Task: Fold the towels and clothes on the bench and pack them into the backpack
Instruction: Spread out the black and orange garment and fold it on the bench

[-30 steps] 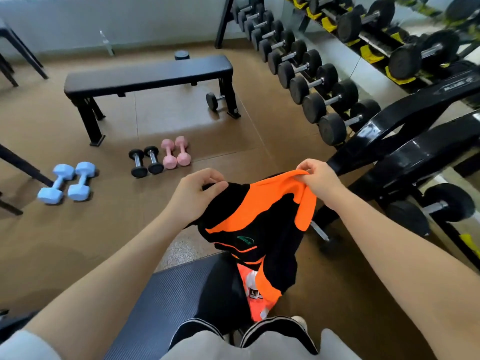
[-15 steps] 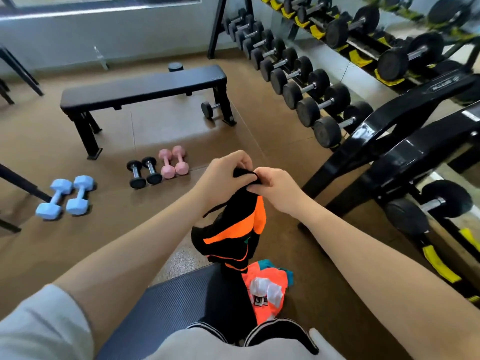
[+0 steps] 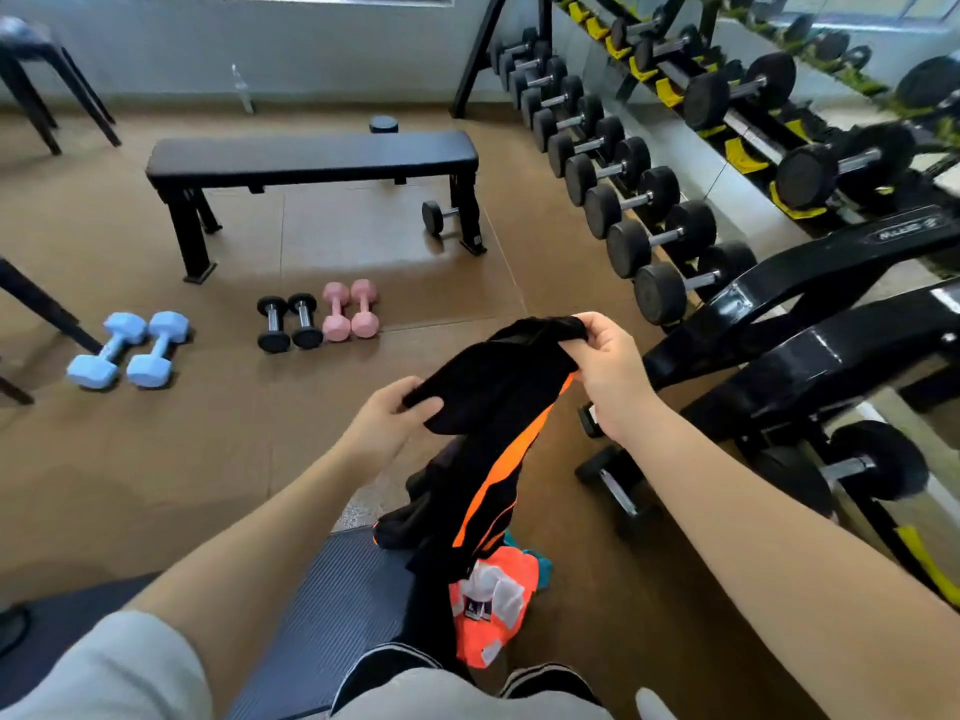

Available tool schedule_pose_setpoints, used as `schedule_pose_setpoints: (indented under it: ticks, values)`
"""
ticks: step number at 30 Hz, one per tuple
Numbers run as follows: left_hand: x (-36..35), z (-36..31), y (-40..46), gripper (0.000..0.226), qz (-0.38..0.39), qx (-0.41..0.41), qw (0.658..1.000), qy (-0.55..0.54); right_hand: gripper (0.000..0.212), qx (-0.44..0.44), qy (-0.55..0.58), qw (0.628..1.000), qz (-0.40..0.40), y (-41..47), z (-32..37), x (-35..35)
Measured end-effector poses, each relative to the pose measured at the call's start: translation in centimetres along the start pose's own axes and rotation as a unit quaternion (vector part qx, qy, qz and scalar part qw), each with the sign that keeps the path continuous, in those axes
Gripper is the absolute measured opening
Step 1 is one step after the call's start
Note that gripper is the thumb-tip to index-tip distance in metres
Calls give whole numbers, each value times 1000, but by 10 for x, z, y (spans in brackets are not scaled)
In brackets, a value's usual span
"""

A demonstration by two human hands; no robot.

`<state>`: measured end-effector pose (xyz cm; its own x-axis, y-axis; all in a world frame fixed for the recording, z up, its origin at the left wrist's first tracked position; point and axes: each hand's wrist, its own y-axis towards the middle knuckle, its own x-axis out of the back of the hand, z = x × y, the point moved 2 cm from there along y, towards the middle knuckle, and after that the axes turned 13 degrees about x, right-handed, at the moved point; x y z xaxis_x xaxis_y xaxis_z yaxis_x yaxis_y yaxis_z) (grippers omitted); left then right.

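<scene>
Two hands now hold our black-and-orange garment (image 3: 493, 433) apart again. Half a second ago they met at its top edge, and a second ago the cloth was spread wide with the orange panel facing us. So we have brought the sides together, and we now see mostly black, with an orange stripe running down the hanging length. We judge this a lengthwise fold just made; the next fold, bottom to top, remains.

Our left hand (image 3: 387, 423) grips the nearer end of the top edge, thumb over the cloth. Our right hand (image 3: 605, 371) pinches the farther end, fingers curled round a bunched corner. The garment hangs in the air, its lower part draping down to the padded bench (image 3: 332, 605) we sit on — it is not yet laid flat.

As for containers, we cannot see a backpack we could name with confidence. Below the hanging cloth lies an orange item (image 3: 493, 605) with white patches and a teal edge — bag or clothing, we cannot tell. Nothing is visibly packed yet.
</scene>
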<state>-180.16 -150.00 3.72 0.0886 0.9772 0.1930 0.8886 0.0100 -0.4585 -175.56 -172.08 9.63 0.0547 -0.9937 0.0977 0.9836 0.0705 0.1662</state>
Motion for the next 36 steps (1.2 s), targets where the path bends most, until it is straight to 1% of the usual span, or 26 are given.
schedule_pose_setpoints:
  ticks: [1,3,5,7,9,10,12,13,15,17,19,21,22,24,25,27,29,30,32,33,34,36]
  values:
    - [2,-6,-1,10,-35,-10,999,-32,13,-11,-10,1000,-8,-2,-6,9]
    - [2,-25,-6,15,-74,-46,994,-66,8,-37,-53,998,-1,-7,-19,24]
    - [-3,-52,-13,21,-81,-88,991,-58,7,-58,-108,992,10,-12,-31,34]
    - [-16,-78,-21,20,-69,-121,990,-23,12,-52,-141,988,26,-15,-35,39]
    - [-29,-99,-26,15,-67,-146,987,16,22,-18,-140,988,69,-15,-29,39]
    - [-35,-109,-28,12,-69,-156,984,42,31,4,-138,984,109,-15,-20,38]
    - [-44,-121,-29,9,-61,-171,977,110,52,47,-150,968,194,-13,1,34]
    - [-48,-124,-27,10,-56,-174,971,153,55,72,-165,959,217,-13,10,32]
    - [-54,-120,-24,11,-50,-170,961,212,49,110,-205,944,235,-12,19,27]
    - [-58,-113,-22,9,-48,-169,961,215,40,115,-244,931,248,-13,19,19]
    - [-61,-106,-22,7,-48,-170,964,201,27,119,-261,927,242,-14,14,12]
    - [-65,-97,-22,7,-51,-166,971,163,13,126,-243,937,218,-16,11,10]
    - [-68,-91,-23,8,-44,-155,978,130,11,124,-230,943,206,-17,9,11]
    - [-75,-73,-23,8,5,-118,991,56,9,100,-171,964,179,-19,9,16]
    - [-78,-62,-21,10,32,-102,994,38,10,82,-119,976,164,-21,12,19]
    - [-83,-40,-13,14,63,-93,990,80,16,53,-32,987,148,-22,18,27]
    - [-89,-25,-7,20,71,-85,987,119,19,46,-19,988,147,-21,24,36]
    - [-93,-22,-4,21,61,-80,989,110,20,44,-25,988,145,-20,25,40]
    - [-98,-22,-1,25,32,-70,996,44,24,30,-38,989,137,-19,26,47]
    - [-99,-26,0,27,30,-73,997,14,25,25,-41,990,133,-20,26,49]
    - [-100,-29,2,27,35,-89,995,7,25,22,-39,991,130,-21,25,51]
    - [-102,-36,4,19,42,-132,987,78,25,13,-15,992,124,-24,22,55]
